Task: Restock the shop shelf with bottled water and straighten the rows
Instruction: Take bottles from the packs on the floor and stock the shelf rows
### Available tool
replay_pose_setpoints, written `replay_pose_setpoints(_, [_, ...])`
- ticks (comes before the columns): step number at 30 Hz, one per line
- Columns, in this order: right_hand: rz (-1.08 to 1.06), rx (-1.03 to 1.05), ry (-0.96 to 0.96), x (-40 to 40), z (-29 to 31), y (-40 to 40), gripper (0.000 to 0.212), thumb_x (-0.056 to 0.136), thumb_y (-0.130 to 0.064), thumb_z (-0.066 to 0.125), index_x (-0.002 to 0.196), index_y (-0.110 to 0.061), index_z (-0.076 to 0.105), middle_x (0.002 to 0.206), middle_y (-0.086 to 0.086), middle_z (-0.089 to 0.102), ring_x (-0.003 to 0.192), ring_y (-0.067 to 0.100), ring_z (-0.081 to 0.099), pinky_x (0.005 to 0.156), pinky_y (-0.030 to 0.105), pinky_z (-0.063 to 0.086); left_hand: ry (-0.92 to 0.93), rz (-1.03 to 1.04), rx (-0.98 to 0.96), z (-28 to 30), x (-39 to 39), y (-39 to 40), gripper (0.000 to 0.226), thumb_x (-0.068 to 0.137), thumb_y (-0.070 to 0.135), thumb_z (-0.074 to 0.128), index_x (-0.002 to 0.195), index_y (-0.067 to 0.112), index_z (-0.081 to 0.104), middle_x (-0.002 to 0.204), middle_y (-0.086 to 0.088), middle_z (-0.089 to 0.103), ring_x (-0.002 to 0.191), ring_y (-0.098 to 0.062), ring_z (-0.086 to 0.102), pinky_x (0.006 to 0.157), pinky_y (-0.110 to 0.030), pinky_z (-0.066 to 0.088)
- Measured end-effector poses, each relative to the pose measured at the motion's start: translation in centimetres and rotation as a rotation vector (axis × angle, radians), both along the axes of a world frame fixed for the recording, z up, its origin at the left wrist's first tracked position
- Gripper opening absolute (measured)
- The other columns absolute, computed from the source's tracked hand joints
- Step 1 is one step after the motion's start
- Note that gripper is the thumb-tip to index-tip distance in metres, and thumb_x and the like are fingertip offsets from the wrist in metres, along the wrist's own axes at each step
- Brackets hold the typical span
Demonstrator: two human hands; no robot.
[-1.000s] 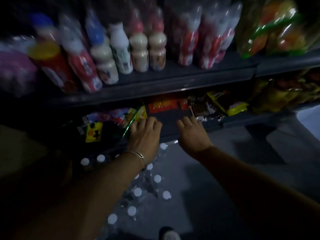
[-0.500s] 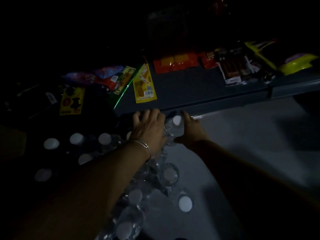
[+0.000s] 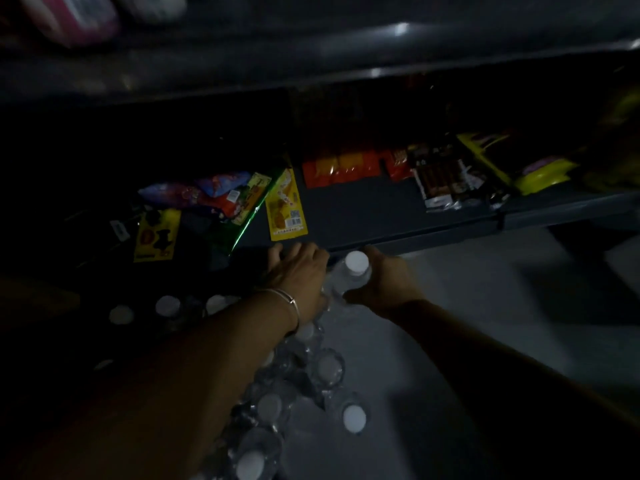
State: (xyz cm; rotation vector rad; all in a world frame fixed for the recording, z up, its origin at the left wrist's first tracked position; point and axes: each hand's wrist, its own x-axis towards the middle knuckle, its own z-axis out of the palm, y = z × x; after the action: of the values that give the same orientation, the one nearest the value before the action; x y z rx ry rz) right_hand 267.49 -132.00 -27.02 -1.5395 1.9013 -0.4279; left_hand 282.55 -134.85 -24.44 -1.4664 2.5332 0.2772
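Several clear water bottles with white caps (image 3: 354, 417) stand in a cluster on the floor below the lowest shelf (image 3: 398, 237). My right hand (image 3: 384, 284) grips the neck of one water bottle (image 3: 356, 264) just in front of the shelf's edge. Beside that bottle on the left, my left hand (image 3: 298, 271), with a thin bangle on the wrist, lies palm down on the cluster, its fingers reaching toward the shelf's lip. More white caps (image 3: 167, 305) show dimly to the left. The bottle bodies are mostly lost in the dark.
Flat snack packets lie on the lowest shelf: a yellow one (image 3: 286, 206), red ones (image 3: 341, 168), brown bars (image 3: 446, 181) and a yellow pack (image 3: 543, 169). An upper shelf edge (image 3: 346, 50) runs overhead. Grey floor (image 3: 467, 306) extends to the right.
The view dropped from the upper drink shelves to the floor. Both hands came down onto the bottles, and my right hand took hold of one white-capped bottle.
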Motion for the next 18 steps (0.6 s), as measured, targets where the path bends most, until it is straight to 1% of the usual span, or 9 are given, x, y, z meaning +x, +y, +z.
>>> replay_pose_setpoints(4, [0.116, -0.064, -0.011, -1.0, 12.0, 0.2, 0.058, 0.057, -0.028, 0.087, 0.103, -0.013, 0.056, 0.103, 0.007, 0.066, 0.096, 0.029, 0.061, 0.079, 0.04, 0.051, 0.028, 0.001, 0.093, 9.8, -0.8, 0.1, 0.058, 0.082, 0.047, 0.058, 0.127, 0.017, 0.036, 0.132, -0.003, 0.039, 0.128, -0.024, 0.034, 0.106, -0.039, 0.023])
replay_pose_setpoints(6, [0.171, -0.105, -0.03, -1.2, 19.6, 0.1, 0.055, 0.056, -0.026, 0.087, 0.101, -0.013, 0.058, 0.102, 0.005, 0.067, 0.095, 0.025, 0.062, 0.08, 0.039, 0.052, 0.117, 0.018, 0.117, 16.3, -0.6, 0.0, 0.062, 0.077, 0.049, 0.064, 0.124, 0.016, 0.04, 0.129, -0.004, 0.044, 0.125, -0.024, 0.04, 0.103, -0.036, 0.031])
replay_pose_setpoints(8, [0.225, -0.15, -0.051, -1.2, 27.9, 0.1, 0.055, 0.058, -0.021, 0.087, 0.106, -0.013, 0.062, 0.106, 0.004, 0.067, 0.1, 0.021, 0.062, 0.085, 0.036, 0.05, 0.253, 0.025, 0.139, 23.7, -0.1, 0.1, 0.066, 0.073, 0.047, 0.069, 0.126, 0.018, 0.043, 0.131, -0.002, 0.048, 0.123, -0.022, 0.045, 0.101, -0.028, 0.035])
replay_pose_setpoints(10, [0.273, -0.199, -0.074, -1.1, 36.4, 0.2, 0.054, 0.061, -0.015, 0.086, 0.108, -0.01, 0.061, 0.103, -0.002, 0.065, 0.097, 0.013, 0.061, 0.08, 0.022, 0.049, 0.386, 0.016, 0.159, 31.6, 0.7, 0.4, 0.065, 0.072, 0.041, 0.073, 0.127, 0.018, 0.046, 0.129, 0.001, 0.053, 0.119, -0.017, 0.05, 0.095, -0.021, 0.038])
replay_pose_setpoints(12, [0.307, -0.231, -0.091, -0.6, 45.1, 0.6, 0.05, 0.063, -0.011, 0.085, 0.107, -0.01, 0.061, 0.094, -0.009, 0.06, 0.086, 0.004, 0.057, 0.067, 0.002, 0.041, 0.487, 0.016, 0.22, 39.5, 1.4, 0.7, 0.067, 0.067, 0.037, 0.077, 0.124, 0.018, 0.047, 0.123, 0.002, 0.057, 0.114, -0.014, 0.055, 0.088, -0.02, 0.042])
replay_pose_setpoints(13, [0.32, -0.257, -0.09, -0.3, 49.3, 0.9, 0.05, 0.063, -0.01, 0.085, 0.108, -0.011, 0.062, 0.093, -0.01, 0.059, 0.086, 0.003, 0.055, 0.064, -0.001, 0.038, 0.54, 0.02, 0.234, 43.2, 1.9, 0.9, 0.068, 0.064, 0.036, 0.078, 0.123, 0.02, 0.047, 0.119, 0.004, 0.059, 0.111, -0.013, 0.056, 0.086, -0.021, 0.044])
replay_pose_setpoints(15, [0.333, -0.32, -0.11, 0.5, 57.6, 1.4, 0.049, 0.063, -0.01, 0.085, 0.107, -0.015, 0.064, 0.096, -0.01, 0.061, 0.088, 0.004, 0.056, 0.064, 0.001, 0.04, 0.603, 0.03, 0.204, 51.0, 2.9, 1.4, 0.062, 0.067, 0.026, 0.08, 0.118, 0.021, 0.046, 0.114, 0.005, 0.059, 0.102, -0.008, 0.055, 0.081, -0.021, 0.045])
replay_pose_setpoints(16, [0.334, -0.348, -0.141, 0.9, 61.6, 1.7, 0.046, 0.063, -0.008, 0.084, 0.103, -0.017, 0.064, 0.095, -0.011, 0.063, 0.085, 0.004, 0.059, 0.065, 0.004, 0.044, 0.647, 0.021, 0.192, 54.5, 3.5, 1.6, 0.062, 0.07, 0.018, 0.08, 0.122, 0.018, 0.045, 0.117, 0.005, 0.058, 0.102, -0.008, 0.054, 0.082, -0.02, 0.046])
replay_pose_setpoints(18, [0.336, -0.392, -0.185, 1.9, 69.3, 2.3, 0.036, 0.063, -0.005, 0.083, 0.093, -0.017, 0.067, 0.089, -0.008, 0.067, 0.079, 0.005, 0.062, 0.066, 0.013, 0.05, 0.738, -0.022, 0.195, 61.7, 4.7, 2.4, 0.068, 0.073, 0.007, 0.076, 0.131, 0.014, 0.039, 0.12, 0.008, 0.053, 0.102, 0.0, 0.052, 0.079, -0.005, 0.045])
